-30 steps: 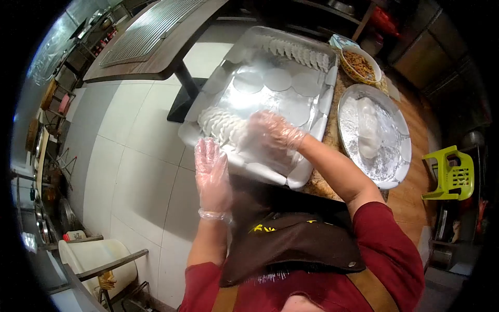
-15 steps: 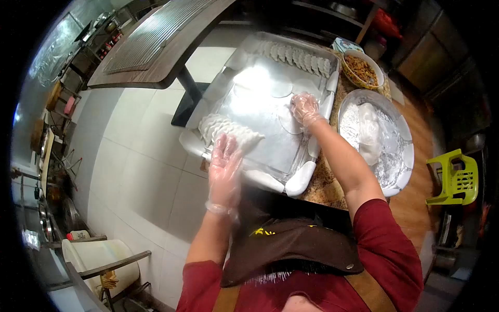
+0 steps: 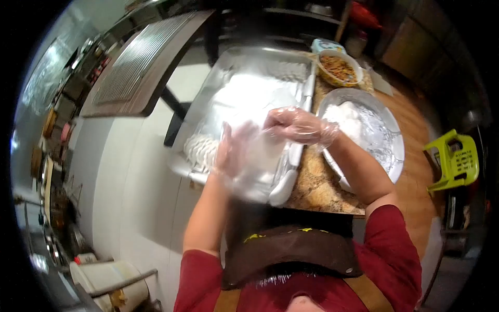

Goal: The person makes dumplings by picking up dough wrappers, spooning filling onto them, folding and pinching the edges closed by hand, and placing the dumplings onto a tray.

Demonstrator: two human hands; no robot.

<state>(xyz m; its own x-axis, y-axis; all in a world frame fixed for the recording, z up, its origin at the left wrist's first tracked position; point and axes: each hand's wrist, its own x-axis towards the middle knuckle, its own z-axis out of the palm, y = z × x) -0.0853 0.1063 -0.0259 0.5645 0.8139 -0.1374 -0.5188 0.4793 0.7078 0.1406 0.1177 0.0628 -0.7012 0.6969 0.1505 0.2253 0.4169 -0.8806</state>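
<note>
Over the near half of a metal tray (image 3: 249,96), my two gloved hands are close together. My right hand (image 3: 296,125) has its fingers curled together, apparently pinching a thin pale dough wrapper (image 3: 264,153) that is blurred. My left hand (image 3: 232,153) is beside it, palm side up, its fingers smeared by motion. A cluster of white folded dumplings (image 3: 200,151) sits at the tray's left, near my left wrist. Another row of dumplings (image 3: 288,71) lies at the tray's far right corner. Strong glare hides much of the tray's middle.
Right of the tray, a large basin (image 3: 393,151) holds white flour and dough (image 3: 347,120). Behind it stands a bowl of brown filling (image 3: 339,70). A wooden table with a ribbed rack (image 3: 140,60) is at upper left. A green plastic stool (image 3: 455,160) stands at far right.
My right hand has moved left and nearer from the tray's right side, with its fingers curled. My left hand has left the dumpling cluster and come rightward to meet it. The view has shifted.
</note>
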